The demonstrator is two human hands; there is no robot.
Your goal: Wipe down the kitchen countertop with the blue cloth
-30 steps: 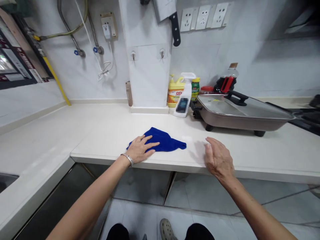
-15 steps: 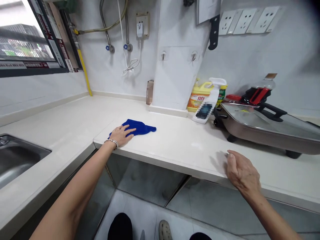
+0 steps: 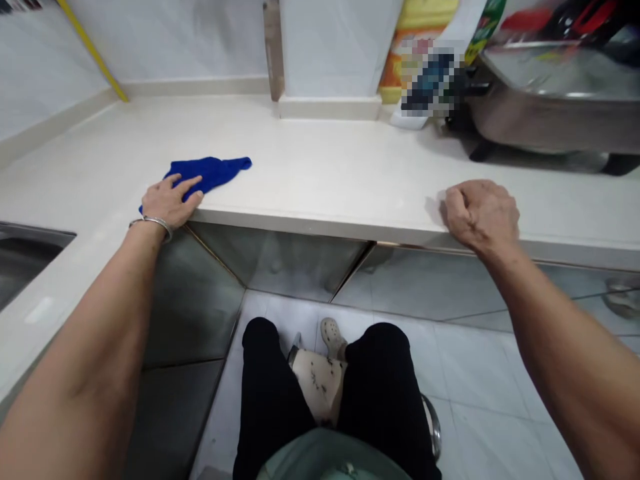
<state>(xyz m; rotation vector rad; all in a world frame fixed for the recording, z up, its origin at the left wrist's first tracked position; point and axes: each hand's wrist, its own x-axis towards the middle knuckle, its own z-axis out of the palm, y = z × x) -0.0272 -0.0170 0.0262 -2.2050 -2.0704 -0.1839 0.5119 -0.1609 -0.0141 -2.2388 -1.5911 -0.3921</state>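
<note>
My left hand (image 3: 171, 199) lies flat with spread fingers on a blue cloth (image 3: 210, 172), near the front edge of the white countertop (image 3: 320, 167). The cloth is crumpled, and one end tapers to the right. A silver bracelet (image 3: 159, 225) circles my left wrist. Over to the right, my right hand (image 3: 483, 212) rests at the counter's front edge, closed into a fist. Nothing shows in it. Behind that hand stands a lidded electric pan (image 3: 545, 117).
A white spray bottle (image 3: 413, 121) and a yellow jug (image 3: 393, 93) stand by the wall pillar (image 3: 330, 47). A brown bottle (image 3: 273, 53) is left of the pillar. The sink (image 3: 30, 257) sits at the left. Below are cabinet doors (image 3: 295, 263) and my knees (image 3: 380, 353).
The view has tilted down, bringing my legs into sight. My left hand still lies on the blue cloth. My right hand has curled tighter into a fist at the counter edge.
</note>
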